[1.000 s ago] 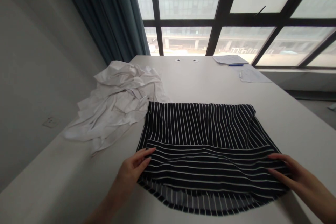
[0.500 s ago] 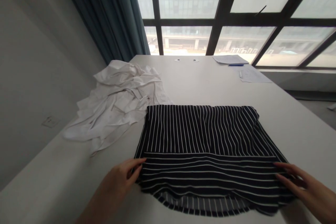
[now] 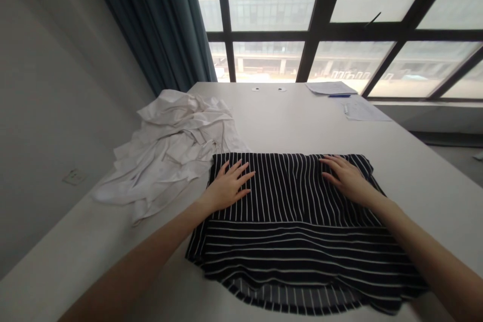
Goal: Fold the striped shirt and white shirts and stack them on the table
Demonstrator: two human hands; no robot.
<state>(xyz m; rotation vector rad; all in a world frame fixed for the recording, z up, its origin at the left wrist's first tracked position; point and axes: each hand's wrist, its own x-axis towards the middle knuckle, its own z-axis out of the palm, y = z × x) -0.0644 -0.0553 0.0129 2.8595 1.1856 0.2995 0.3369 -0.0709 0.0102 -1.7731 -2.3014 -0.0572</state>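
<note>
While spread, hands [image 3: 228, 186] [image 3: 349, 178] on striped fabric [image 3: 298, 256]

White tabletop [image 3: 279, 121] offering passage beyond striped fabric [image 3: 294, 246]; crumpled white cloth [image 3: 173, 151] blocking left, papers [image 3: 362, 109] narrowing far right.

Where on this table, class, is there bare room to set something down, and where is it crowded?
Bare tabletop lies behind the striped cloth, between the crumpled white cloth and the papers; a strip runs right of the striped cloth. It is crowded where both cloths meet, and under the left hand and right hand.
</note>
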